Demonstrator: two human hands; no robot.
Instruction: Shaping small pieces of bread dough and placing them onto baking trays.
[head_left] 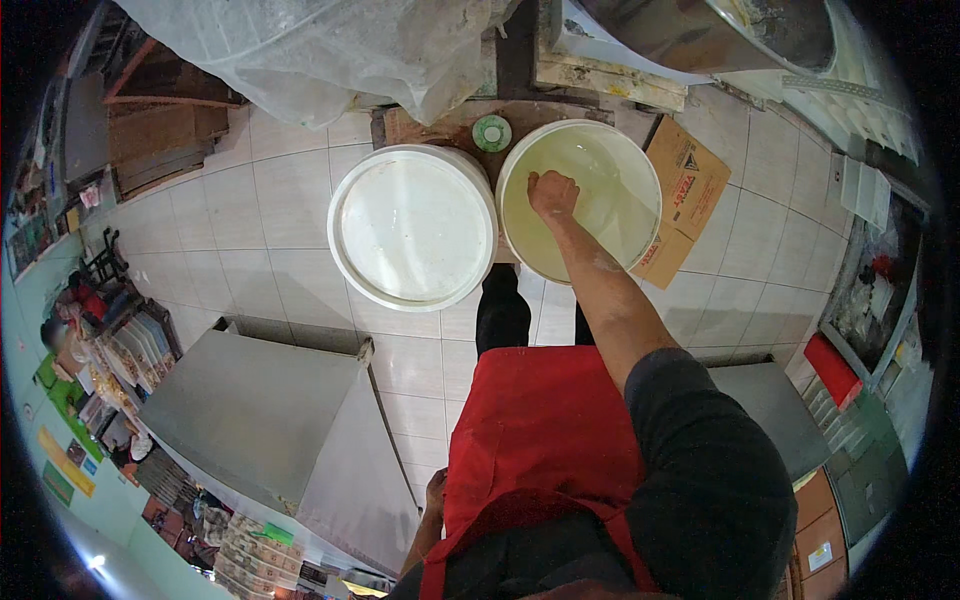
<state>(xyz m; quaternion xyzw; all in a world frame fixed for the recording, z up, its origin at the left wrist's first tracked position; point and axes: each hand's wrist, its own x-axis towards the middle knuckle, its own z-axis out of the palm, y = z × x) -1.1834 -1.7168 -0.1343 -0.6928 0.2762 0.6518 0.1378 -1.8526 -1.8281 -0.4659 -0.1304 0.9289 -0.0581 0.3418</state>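
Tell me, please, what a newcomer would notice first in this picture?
First, the two round white plastic buckets on the tiled floor: the left bucket is covered by a white lid, and the open right bucket holds pale yellowish liquid. The right hand, closed into a fist, reaches into the open one. Below it, the bright red apron fills the centre, and the left hand hangs beside it.

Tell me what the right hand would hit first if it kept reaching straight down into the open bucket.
Probably the pale yellowish liquid in the open white bucket; the right hand is fisted just over or at its surface, but depth is unclear.
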